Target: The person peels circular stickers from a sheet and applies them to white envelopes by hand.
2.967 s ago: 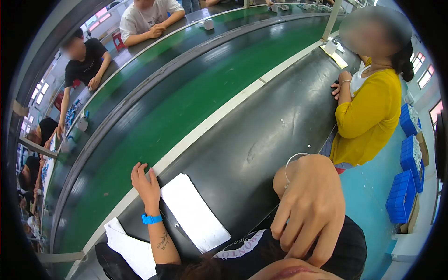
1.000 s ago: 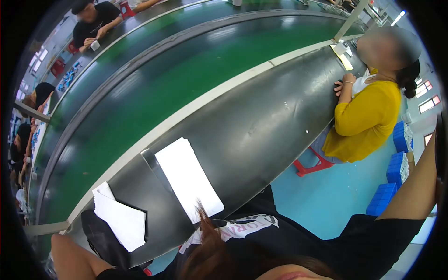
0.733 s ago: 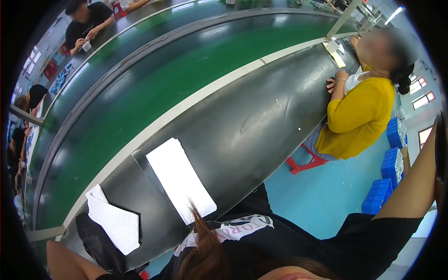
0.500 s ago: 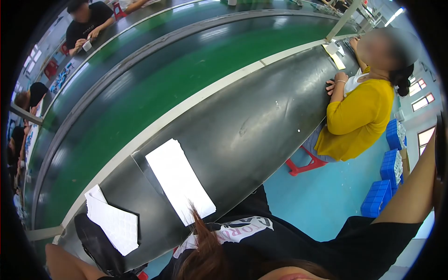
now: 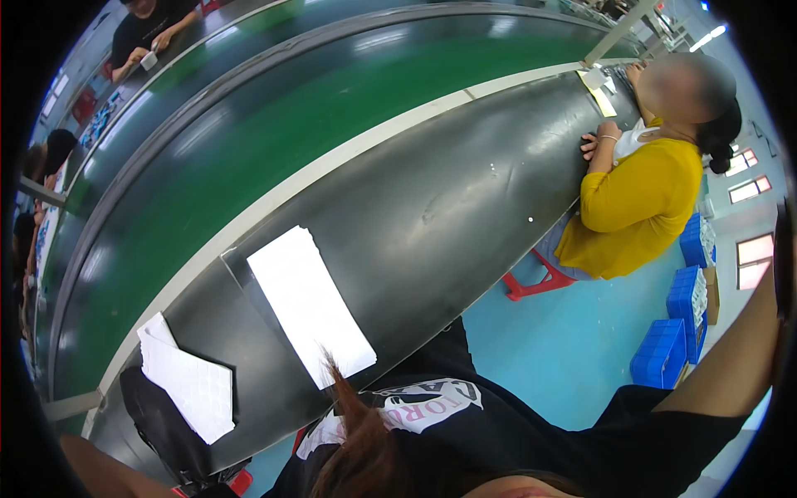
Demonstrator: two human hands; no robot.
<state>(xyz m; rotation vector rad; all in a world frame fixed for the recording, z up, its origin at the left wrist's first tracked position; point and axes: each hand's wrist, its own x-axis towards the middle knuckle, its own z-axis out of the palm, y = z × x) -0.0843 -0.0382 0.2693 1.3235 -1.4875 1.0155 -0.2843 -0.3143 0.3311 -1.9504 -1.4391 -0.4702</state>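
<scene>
Neither of my hands shows; only my bare arms appear, one at the lower left edge and one raised at the right edge. A white paper sheet point(image 5: 309, 303) lies on the dark table point(image 5: 432, 207) in front of me. Farther left rests a folded white paper stack point(image 5: 193, 388), beside a black bag point(image 5: 162, 423). A lock of my hair hangs over the near end of the sheet. What my hands touch or hold is out of view.
A person in a yellow cardigan point(image 5: 643, 207) sits at the right on a red stool point(image 5: 535, 282). Blue crates point(image 5: 658, 353) stand on the floor behind. Beyond the table runs a green conveyor point(image 5: 332, 116), with a person in black point(image 5: 154, 29) across it.
My hands, in view over the table and near my face three seconds ago, have left the frame, and my arms are now at the edges. The view has shifted; the papers remain on the table.
</scene>
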